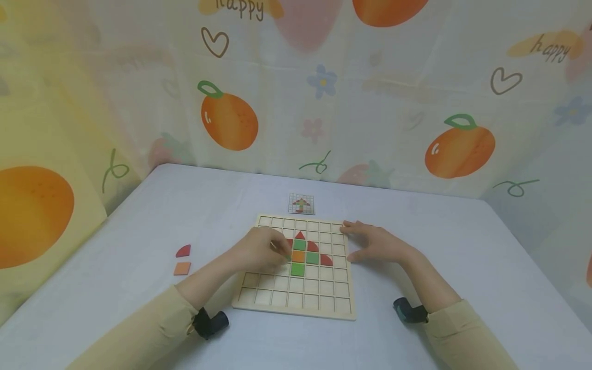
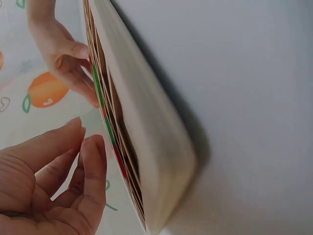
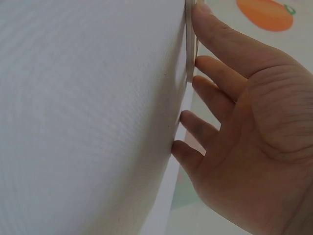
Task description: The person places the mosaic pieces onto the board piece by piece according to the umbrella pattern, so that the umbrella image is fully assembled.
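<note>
My left hand [image 1: 262,249] is over the left part of the wooden grid board [image 1: 296,312], fingers bent and tips close together. In the left wrist view no piece shows between the left fingertips [image 2: 94,147], which stand off the board. A green piece [image 1: 288,257] peeks out beside them. Fingers of my right hand [image 1: 376,244] spread along the board's right edge and touch it. On the board lie a red triangle [image 1: 300,236], green squares [image 1: 298,270], an orange square [image 1: 298,256] and red quarter circles [image 1: 326,260]. My left hand hides some cells.
A small pattern card [image 1: 301,204] lies beyond the board's far edge. Left of the board, a red quarter-circle piece [image 1: 183,251] and an orange square piece [image 1: 182,269] rest on the white tabletop [image 1: 139,308]. A printed curtain [image 1: 287,103] hangs behind the table.
</note>
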{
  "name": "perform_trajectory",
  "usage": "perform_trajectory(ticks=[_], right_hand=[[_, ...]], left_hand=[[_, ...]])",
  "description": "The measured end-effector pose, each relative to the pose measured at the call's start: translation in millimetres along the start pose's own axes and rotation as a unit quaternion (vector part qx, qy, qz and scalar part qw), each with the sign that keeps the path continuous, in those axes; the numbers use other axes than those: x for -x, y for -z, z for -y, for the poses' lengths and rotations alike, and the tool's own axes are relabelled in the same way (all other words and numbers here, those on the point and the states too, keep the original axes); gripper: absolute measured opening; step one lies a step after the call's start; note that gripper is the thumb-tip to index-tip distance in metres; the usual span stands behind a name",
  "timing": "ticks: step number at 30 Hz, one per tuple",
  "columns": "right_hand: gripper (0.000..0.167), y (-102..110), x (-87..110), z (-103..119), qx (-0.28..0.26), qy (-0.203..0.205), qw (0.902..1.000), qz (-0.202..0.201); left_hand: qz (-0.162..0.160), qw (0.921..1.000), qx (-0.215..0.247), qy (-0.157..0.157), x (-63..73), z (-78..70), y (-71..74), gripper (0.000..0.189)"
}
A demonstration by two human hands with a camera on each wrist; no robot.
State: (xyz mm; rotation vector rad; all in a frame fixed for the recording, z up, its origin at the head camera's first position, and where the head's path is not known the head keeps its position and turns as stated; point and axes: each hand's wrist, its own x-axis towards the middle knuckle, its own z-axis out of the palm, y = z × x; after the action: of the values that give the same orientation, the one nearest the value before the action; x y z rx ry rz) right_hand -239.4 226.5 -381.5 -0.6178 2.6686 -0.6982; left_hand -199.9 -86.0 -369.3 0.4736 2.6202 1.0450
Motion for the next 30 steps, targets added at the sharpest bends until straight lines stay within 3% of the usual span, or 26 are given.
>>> perform_trajectory(ticks=[4, 8, 13, 20, 25, 30], right_hand=[[0.078, 0, -0.4, 0, 0.001, 0.001, 1.0000, -0.001], [0.078, 0, -0.3, 0, -0.001, 0.003, 1.0000, -0.001], [0.077, 1, 0.1, 2, -0.003, 0.003, 1.0000, 0.000], [0.077, 1, 0.6, 1, -0.001, 0.004, 1.0000, -0.002], [0.078, 0, -0.4, 1, 0.000, 0.002, 1.0000, -0.001], [0.077, 0, 0.4, 1, -0.001, 0.000, 1.0000, 0.001]], left_hand=[[0.006, 1.0000, -0.007, -0.002, 3.7, 5.7, 10.7, 0.008], [0.034, 0.9993, -0.015, -0.008, 8.0, 15.0, 26.7, 0.007], [0.071, 0.9970, -0.030, -0.003, 16.9, 32.0, 53.3, 0.006], [0.090, 0.9952, -0.039, 0.008, 35.7, 53.9, 91.8, 0.010], [0.112, 0.9920, -0.042, 0.040, 46.4, 70.0, 106.6, 0.013], [0.137, 0.9893, -0.031, 0.041, 56.8, 90.7, 118.0, 0.020]])
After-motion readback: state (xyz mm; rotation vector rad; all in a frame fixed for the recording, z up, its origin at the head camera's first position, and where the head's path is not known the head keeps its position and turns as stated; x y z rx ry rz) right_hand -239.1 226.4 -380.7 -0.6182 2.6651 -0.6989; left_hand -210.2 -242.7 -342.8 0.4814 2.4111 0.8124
